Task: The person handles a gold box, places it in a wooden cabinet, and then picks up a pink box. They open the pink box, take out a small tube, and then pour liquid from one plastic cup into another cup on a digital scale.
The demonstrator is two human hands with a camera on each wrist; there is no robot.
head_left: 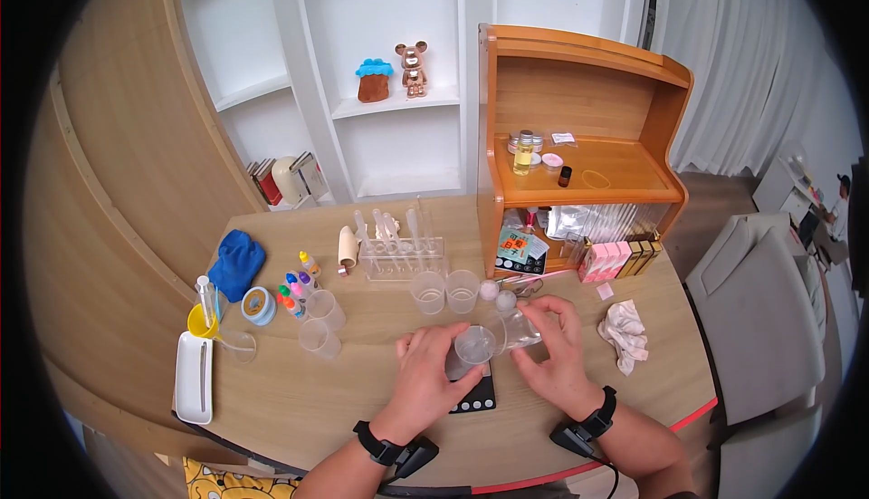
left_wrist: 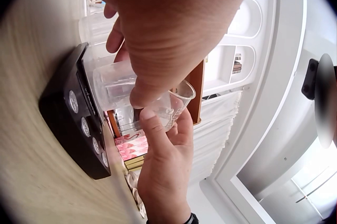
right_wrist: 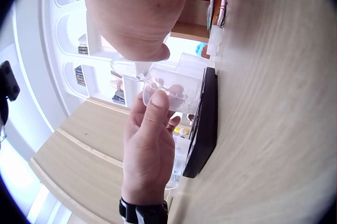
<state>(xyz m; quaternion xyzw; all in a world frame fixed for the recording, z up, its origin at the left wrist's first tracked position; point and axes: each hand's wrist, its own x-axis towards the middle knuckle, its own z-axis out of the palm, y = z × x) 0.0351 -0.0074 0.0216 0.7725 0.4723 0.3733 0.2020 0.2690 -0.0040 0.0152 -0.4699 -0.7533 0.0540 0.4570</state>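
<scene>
My left hand (head_left: 433, 368) grips a clear plastic cup (head_left: 474, 347) with the thumb and fingers round its side. The cup is on or close over a black flat device (left_wrist: 73, 113) with a row of round silver buttons, like a small digital scale. In my right hand (head_left: 554, 354) is a clear beaker (head_left: 521, 329), held between thumb and fingers. It lies tilted, its rim right at the cup's mouth. Clear liquid shows in the cup. The right wrist view has the left thumb pressed against the cup (right_wrist: 176, 88), the beaker's spout (right_wrist: 138, 76) beside its rim.
Behind the hands stand two plastic cups (head_left: 444, 292) and a test tube rack (head_left: 405, 258). Dropper bottles (head_left: 297, 291), more cups (head_left: 321, 322) and a white tray (head_left: 194, 377) are to the left. A wooden shelf unit (head_left: 588, 187) and crumpled cloth (head_left: 625, 334) lie right.
</scene>
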